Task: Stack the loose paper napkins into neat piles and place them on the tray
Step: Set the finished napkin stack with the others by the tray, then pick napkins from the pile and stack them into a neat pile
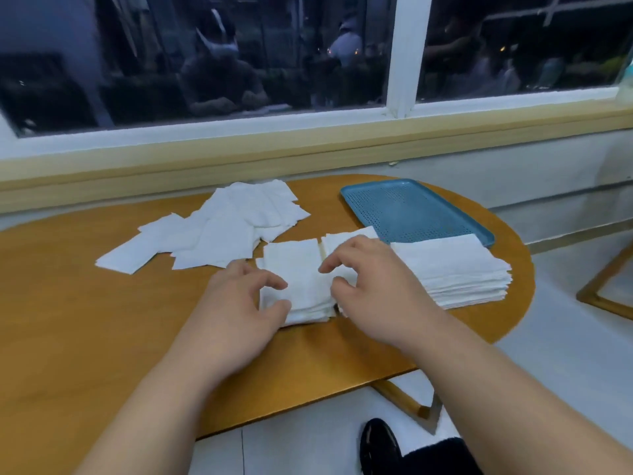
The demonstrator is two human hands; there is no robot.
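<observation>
Napkins form three piles (452, 269), one heap (239, 221), by one tray (411, 214); left hand (236, 313), right hand (380, 296) fingers (334, 265) pinch nearest pile (298, 269).

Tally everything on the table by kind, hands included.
Napkin stacks: 3 (middle stack, rear stack, right stack)
Loose heap: 1
Tray: 1
Hands: 2 (left hand, right hand)
Total: 7

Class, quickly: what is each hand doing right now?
Left hand: grips the small napkin pile at its left edge.
Right hand: grips the same pile's right edge.
</observation>
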